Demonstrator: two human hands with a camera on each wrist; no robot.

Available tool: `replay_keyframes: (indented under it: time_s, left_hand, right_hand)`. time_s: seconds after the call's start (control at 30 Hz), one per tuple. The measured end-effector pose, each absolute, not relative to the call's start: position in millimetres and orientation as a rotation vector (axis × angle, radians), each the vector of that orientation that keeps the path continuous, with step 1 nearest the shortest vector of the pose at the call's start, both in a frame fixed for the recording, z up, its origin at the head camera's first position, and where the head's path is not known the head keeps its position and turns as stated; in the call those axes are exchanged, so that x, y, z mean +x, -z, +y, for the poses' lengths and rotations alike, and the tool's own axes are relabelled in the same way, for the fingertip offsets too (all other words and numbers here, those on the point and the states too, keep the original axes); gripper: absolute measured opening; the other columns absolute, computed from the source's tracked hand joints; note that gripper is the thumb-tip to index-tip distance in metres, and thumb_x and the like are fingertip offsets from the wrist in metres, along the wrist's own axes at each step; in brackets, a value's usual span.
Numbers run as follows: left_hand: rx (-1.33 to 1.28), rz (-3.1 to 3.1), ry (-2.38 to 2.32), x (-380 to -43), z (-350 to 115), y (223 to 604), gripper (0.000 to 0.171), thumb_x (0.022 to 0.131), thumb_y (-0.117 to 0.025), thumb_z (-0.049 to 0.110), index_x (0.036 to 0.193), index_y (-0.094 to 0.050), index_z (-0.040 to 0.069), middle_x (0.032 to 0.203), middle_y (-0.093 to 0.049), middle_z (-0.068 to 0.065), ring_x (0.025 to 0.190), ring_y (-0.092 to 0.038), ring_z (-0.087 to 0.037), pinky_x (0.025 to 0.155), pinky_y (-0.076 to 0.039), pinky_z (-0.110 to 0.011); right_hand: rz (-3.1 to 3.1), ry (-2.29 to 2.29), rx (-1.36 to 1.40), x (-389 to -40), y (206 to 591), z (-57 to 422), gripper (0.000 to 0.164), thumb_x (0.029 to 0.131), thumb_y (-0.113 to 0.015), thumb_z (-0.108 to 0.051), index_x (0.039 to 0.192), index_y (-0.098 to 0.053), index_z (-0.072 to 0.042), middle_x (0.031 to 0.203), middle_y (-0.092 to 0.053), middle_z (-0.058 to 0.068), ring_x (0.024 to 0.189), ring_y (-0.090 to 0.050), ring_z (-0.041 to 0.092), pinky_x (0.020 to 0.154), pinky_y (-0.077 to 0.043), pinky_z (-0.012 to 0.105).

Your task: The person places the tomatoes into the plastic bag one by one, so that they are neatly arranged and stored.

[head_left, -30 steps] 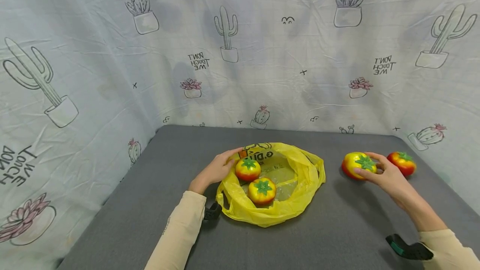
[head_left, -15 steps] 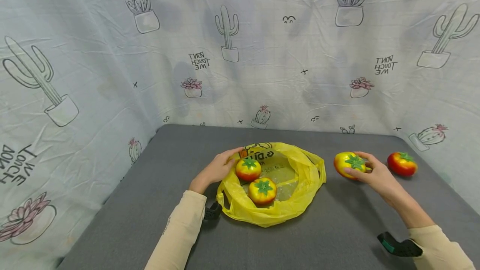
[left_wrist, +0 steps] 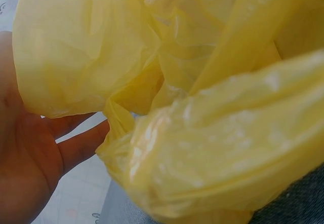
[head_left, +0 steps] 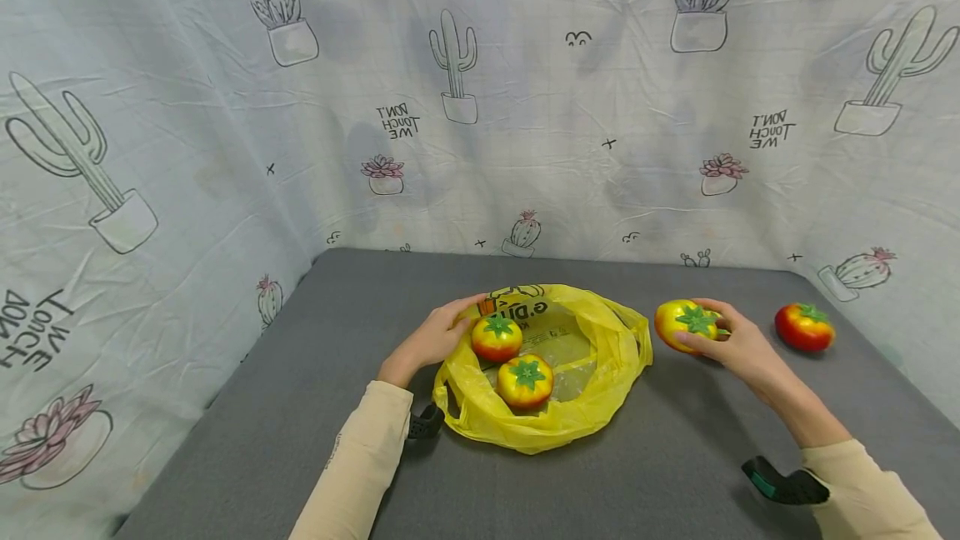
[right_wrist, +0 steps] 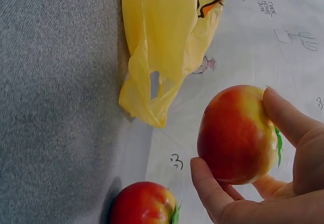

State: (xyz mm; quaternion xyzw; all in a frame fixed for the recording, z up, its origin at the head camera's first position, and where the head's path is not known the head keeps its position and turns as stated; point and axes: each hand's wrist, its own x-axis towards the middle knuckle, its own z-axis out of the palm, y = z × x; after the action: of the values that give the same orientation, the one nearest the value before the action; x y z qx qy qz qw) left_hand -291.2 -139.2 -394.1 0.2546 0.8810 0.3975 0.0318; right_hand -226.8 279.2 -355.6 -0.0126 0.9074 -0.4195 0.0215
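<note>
A yellow plastic bag [head_left: 592,415] lies with its mouth spread on the grey table, with two red-and-yellow tomatoes, a rear one [head_left: 496,339] and a nearer one [head_left: 525,382], inside it. My left hand [head_left: 431,338] rests against the bag's left rim, its fingers extended; in the left wrist view the crumpled plastic covers their ends. Just right of the bag, my right hand [head_left: 738,344] holds a third tomato [head_left: 684,325] above the table between thumb and fingers. The right wrist view shows this tomato's red underside, with the fingertips on its sides.
Another tomato [head_left: 804,327] sits on the table [head_left: 360,290] to the right of my right hand. A white cloth [head_left: 525,173] printed with cacti hangs behind the table and along its sides. Dark wrist straps [head_left: 783,482] are on both arms.
My right hand has moved left towards the bag, carrying its tomato away from the one at the far right. The left hand and the bag have stayed in place.
</note>
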Motion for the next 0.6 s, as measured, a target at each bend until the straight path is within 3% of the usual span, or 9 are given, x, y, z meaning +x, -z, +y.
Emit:
replay_keyframes:
  time_s: [0.6]
  left_hand:
    - [0.778,2.703,-1.236,-292,-139,393,0.046,0.102,-0.042,0.004,0.147,-0.039,0.010,0.146,-0.039,-0.012,0.134,-0.034,-0.031,0.107,-0.030,-0.049]
  right_hand:
    - [2.798,1.294,-0.110,-233,353,264,0.083,0.089,-0.067,-0.040,0.146,-0.024,0.002,0.128,-0.037,0.033,0.108,-0.045,0.043,0.079,-0.046,0.041]
